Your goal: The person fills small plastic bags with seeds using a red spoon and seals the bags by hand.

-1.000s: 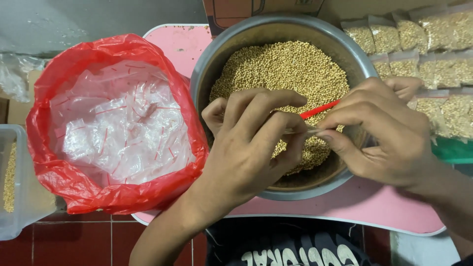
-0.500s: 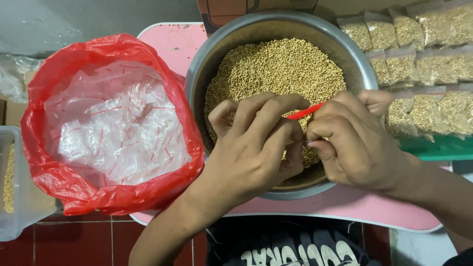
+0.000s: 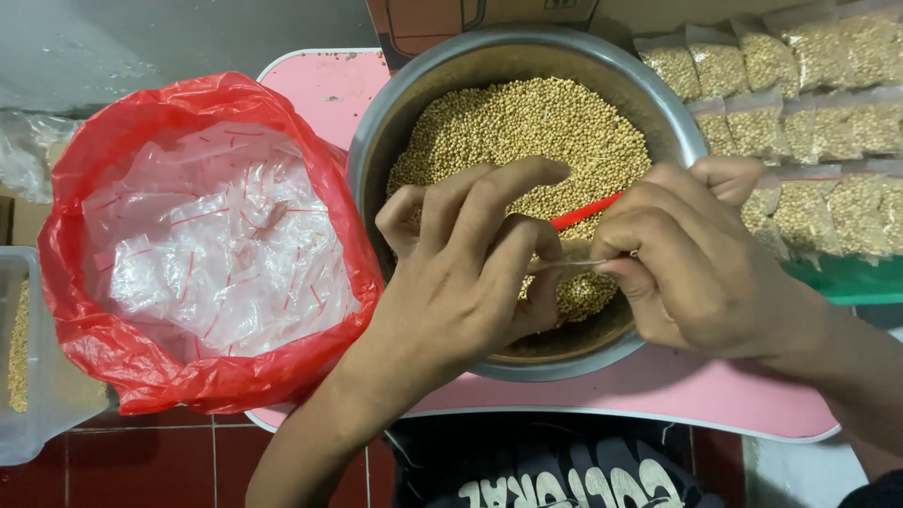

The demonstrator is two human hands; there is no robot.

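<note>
My left hand (image 3: 461, 268) and my right hand (image 3: 696, 259) meet over a big metal bowl (image 3: 451, 94) heaped with small tan seeds (image 3: 527, 127). Between their fingertips they pinch a small clear plastic bag (image 3: 569, 265), filled with seeds and hanging over the bowl's near side. A thin red stick-like handle (image 3: 585, 212) pokes out from my right hand towards the left. My fingers hide most of the small bag.
A red plastic bag (image 3: 188, 254) at the left holds several empty clear bags with red strips. Filled seed packets (image 3: 809, 122) lie in rows at the right. The bowl rests on a pink tabletop (image 3: 658, 395). A clear container (image 3: 28, 357) sits at far left.
Both hands have shifted a little to the left over the bowl and drawn closer together. They pinch the small bag between them throughout.
</note>
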